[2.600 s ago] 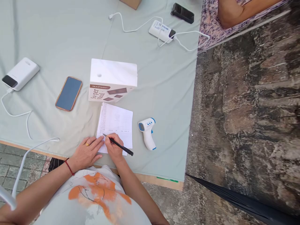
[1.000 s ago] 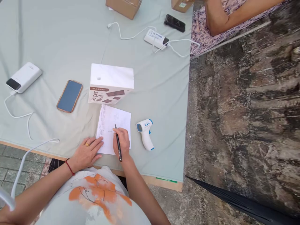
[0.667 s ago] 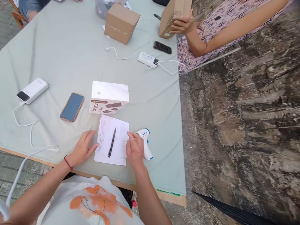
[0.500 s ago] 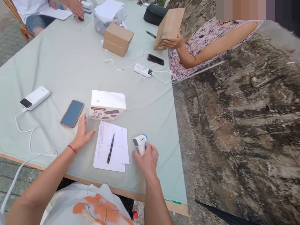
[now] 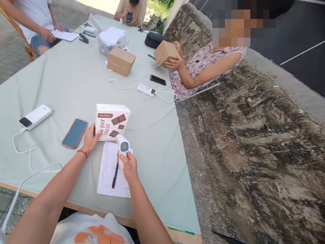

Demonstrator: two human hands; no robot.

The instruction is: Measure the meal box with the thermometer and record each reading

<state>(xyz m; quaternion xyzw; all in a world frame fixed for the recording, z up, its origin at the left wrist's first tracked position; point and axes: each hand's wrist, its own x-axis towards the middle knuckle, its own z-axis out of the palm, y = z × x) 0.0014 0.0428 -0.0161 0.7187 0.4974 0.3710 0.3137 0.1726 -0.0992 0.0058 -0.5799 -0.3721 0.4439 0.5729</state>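
Head cam: gripping the thermometer by its handle in the right hand, above the papers. Probably light, hard plastic. Can't tell if gripping with the left hand at the left side of the white box. Likely dentable card; hold gently.

White power bank at left — farther back, cardboard box beside a tub.

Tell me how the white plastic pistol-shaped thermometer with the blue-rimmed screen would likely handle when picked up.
The white plastic thermometer is probably stiff, given its hard, moulded-looking shell. It's likely fairly light, since the bare right hand alone holds it. Its blue-rimmed screen may be the more fragile spot if dropped.
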